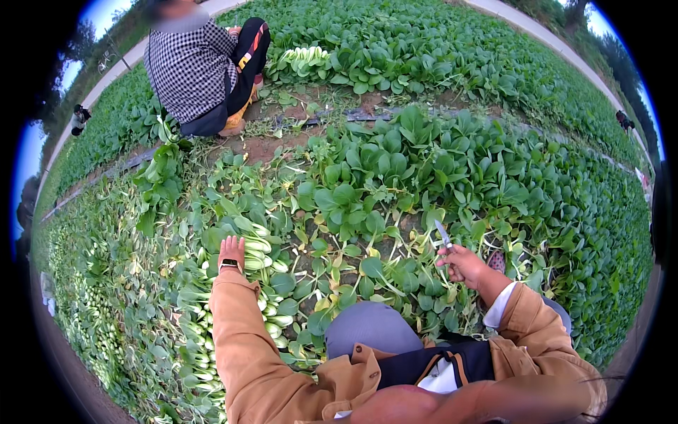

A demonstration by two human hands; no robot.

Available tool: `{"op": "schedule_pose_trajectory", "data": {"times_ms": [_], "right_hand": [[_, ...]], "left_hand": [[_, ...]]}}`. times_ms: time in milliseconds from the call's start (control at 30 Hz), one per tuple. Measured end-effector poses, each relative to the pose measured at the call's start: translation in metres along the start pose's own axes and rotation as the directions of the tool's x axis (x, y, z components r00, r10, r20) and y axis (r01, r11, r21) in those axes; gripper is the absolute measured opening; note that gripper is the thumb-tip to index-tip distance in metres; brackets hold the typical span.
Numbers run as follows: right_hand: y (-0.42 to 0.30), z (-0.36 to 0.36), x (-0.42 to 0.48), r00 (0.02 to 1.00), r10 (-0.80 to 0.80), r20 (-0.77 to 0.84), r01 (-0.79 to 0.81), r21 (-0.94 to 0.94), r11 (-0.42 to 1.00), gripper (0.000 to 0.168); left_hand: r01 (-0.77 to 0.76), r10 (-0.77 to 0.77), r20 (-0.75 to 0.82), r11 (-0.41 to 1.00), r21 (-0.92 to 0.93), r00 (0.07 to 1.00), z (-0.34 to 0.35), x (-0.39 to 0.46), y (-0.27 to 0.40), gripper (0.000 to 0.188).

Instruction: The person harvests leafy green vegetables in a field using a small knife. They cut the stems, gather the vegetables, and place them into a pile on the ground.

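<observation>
My left hand [232, 253], with a watch [229, 263] on its wrist, reaches out over a row of cut bok choy [257, 246] lying on the ground. Its fingers are stretched, and whether the palm touches the leaves cannot be told. In my right hand [462, 266] is a small knife [443, 233], its blade pointing up and away from me. Beyond the knife stand uncut leafy greens [392, 164]. Loose leaves and yellowed trimmings [339, 259] cover the soil between my hands.
A person [190, 69] in a checked top sits low at the upper left, near a bundle of bok choy [307, 55] with pale stems. A strip of dark plastic [365, 114] runs across the bare soil. Dense greens [593, 265] grow at the right.
</observation>
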State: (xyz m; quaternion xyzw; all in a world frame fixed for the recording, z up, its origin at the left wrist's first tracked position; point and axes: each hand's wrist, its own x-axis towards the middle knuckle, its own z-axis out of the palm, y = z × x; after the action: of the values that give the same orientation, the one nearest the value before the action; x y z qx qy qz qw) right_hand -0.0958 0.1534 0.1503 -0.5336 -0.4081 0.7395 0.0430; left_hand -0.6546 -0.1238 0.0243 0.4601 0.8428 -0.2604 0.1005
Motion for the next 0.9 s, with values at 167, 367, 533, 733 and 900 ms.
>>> {"op": "schedule_pose_trajectory", "data": {"times_ms": [167,367,533,733,900], "right_hand": [[0.006,-0.075,-0.053,0.774,-0.622,-0.116,0.38,-0.701,0.604,0.022],[-0.032,-0.192,-0.153,0.603,-0.752,-0.267,-0.1,-0.96,0.261,0.023],[0.076,-0.315,-0.209,0.51,-0.579,-0.636,-0.484,-0.769,0.418,0.023],[0.12,-0.323,-0.191,0.505,-0.529,-0.682,-0.422,-0.73,0.538,0.019],[0.127,-0.331,-0.193,0.422,-0.671,-0.61,-0.28,-0.791,0.544,0.019]], "left_hand": [[-0.199,0.174,-0.359,0.98,-0.032,0.917,0.027,0.02,0.001,0.023],[0.123,-0.145,-0.193,0.985,-0.119,0.97,0.051,0.028,-0.016,0.015],[0.019,-0.228,-0.397,0.885,-0.465,0.889,0.072,0.013,0.012,0.018],[0.048,-0.461,-0.173,0.429,-0.902,0.87,0.09,0.014,-0.009,0.061],[0.15,-0.514,0.093,0.071,-0.986,0.853,0.091,0.0,0.066,0.071]]}}
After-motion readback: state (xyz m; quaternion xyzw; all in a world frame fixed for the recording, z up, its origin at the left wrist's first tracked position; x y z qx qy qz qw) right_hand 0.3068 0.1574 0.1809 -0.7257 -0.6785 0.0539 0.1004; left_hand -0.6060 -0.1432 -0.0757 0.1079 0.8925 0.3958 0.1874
